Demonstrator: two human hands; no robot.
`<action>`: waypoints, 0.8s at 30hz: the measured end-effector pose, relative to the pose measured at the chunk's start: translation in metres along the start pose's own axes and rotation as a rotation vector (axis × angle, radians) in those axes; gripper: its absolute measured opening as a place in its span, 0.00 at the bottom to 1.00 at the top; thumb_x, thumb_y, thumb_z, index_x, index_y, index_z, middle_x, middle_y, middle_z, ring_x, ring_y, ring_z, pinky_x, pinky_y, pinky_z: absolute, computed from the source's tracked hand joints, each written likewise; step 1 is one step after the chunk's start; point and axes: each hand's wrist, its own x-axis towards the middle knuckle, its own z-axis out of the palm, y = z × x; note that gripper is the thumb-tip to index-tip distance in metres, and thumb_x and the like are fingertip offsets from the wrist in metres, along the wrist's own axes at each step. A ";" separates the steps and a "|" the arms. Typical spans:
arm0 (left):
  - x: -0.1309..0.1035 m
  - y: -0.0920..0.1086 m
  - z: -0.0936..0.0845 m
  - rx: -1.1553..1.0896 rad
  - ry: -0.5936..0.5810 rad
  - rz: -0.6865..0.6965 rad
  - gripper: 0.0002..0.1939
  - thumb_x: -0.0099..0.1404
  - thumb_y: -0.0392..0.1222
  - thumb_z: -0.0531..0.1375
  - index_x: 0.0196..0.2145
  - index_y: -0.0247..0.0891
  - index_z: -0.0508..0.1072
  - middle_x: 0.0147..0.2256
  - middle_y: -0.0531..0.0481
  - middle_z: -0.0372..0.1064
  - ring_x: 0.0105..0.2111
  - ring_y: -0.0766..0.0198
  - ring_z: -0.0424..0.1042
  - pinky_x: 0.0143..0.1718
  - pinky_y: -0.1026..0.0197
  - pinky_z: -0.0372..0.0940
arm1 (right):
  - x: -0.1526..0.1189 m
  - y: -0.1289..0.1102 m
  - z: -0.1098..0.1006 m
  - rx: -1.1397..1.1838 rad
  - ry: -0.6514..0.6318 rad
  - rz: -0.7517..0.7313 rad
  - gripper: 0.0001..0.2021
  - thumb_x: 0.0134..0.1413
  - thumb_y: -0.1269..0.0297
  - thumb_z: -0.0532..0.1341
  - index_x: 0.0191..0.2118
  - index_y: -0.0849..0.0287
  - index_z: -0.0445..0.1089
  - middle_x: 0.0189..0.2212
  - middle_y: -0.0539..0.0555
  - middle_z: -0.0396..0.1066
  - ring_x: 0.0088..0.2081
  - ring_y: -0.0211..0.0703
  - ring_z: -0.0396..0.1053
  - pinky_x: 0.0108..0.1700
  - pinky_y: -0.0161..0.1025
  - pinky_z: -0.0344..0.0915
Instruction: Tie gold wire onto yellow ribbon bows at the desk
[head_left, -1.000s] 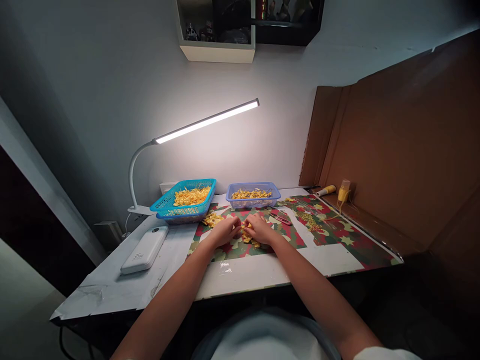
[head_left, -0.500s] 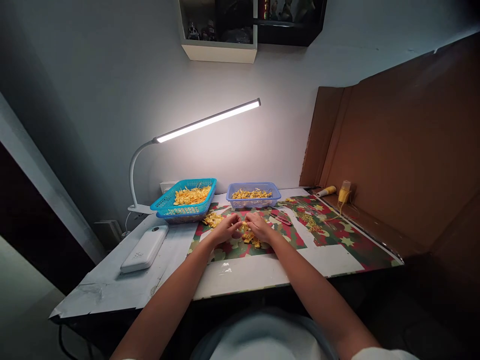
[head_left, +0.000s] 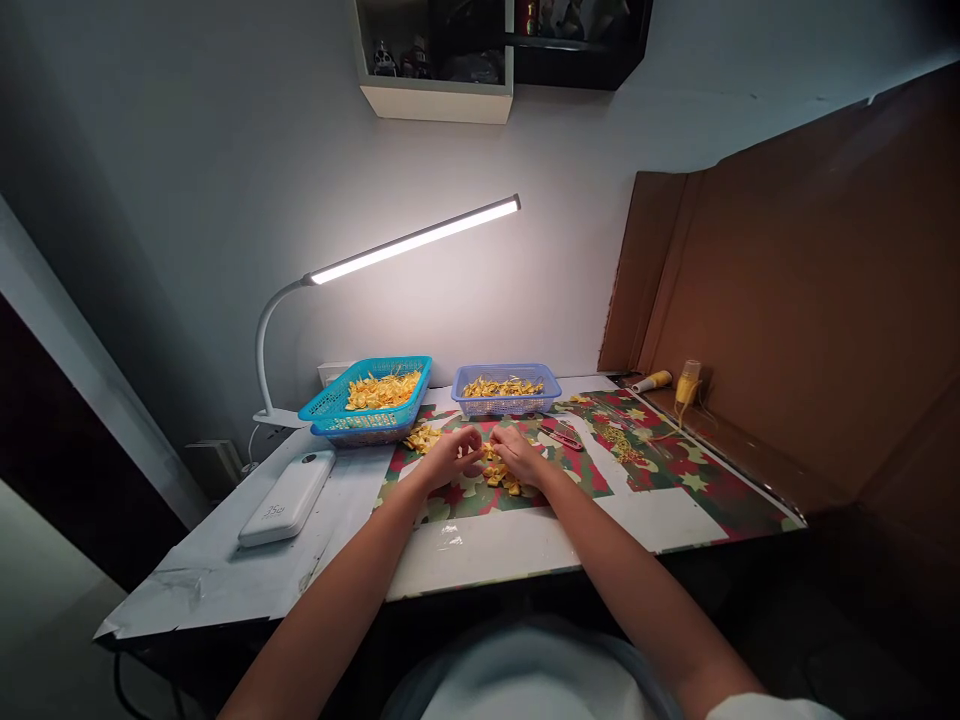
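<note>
Over the camouflage-patterned sheet (head_left: 442, 505), my left hand (head_left: 448, 460) and my right hand (head_left: 517, 455) face each other a small gap apart. Both have curled, pinched fingers, and what lies between the fingertips is too small to make out. A little pile of yellow pieces (head_left: 502, 480), seemingly thin and folded, lies just below my hands. More yellow pieces (head_left: 422, 438) are heaped beyond my left hand. To the right of my right hand rests a pair of small reddish tools, perhaps tweezers or snips (head_left: 562, 437).
A teal basket (head_left: 319, 408) and a blue-violet basket (head_left: 506, 405) at the back hold yellow pieces. On the left are a white power bank (head_left: 289, 500) and a lit lamp (head_left: 416, 243). Yellow strands (head_left: 621, 445), a yellow-capped bottle (head_left: 688, 385) and a cardboard wall (head_left: 795, 300) occupy the right.
My left hand's fingers have shifted slightly, drawing a touch apart from my right hand. My right hand is almost unmoved, and the view has drifted very slightly.
</note>
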 end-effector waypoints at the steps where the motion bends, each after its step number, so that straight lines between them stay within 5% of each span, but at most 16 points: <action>1: 0.000 0.000 0.000 0.005 -0.006 -0.002 0.06 0.60 0.44 0.56 0.32 0.39 0.64 0.26 0.56 0.65 0.24 0.69 0.62 0.26 0.66 0.56 | 0.000 -0.001 -0.001 -0.006 -0.003 0.001 0.05 0.53 0.68 0.46 0.29 0.56 0.55 0.30 0.50 0.60 0.37 0.43 0.57 0.40 0.39 0.55; 24: 0.004 -0.004 0.002 -0.350 -0.058 -0.135 0.17 0.61 0.57 0.52 0.30 0.39 0.58 0.25 0.56 0.60 0.22 0.69 0.59 0.24 0.65 0.57 | 0.000 -0.005 -0.003 -0.041 0.042 0.013 0.08 0.57 0.68 0.46 0.33 0.57 0.61 0.31 0.51 0.63 0.38 0.43 0.59 0.40 0.38 0.57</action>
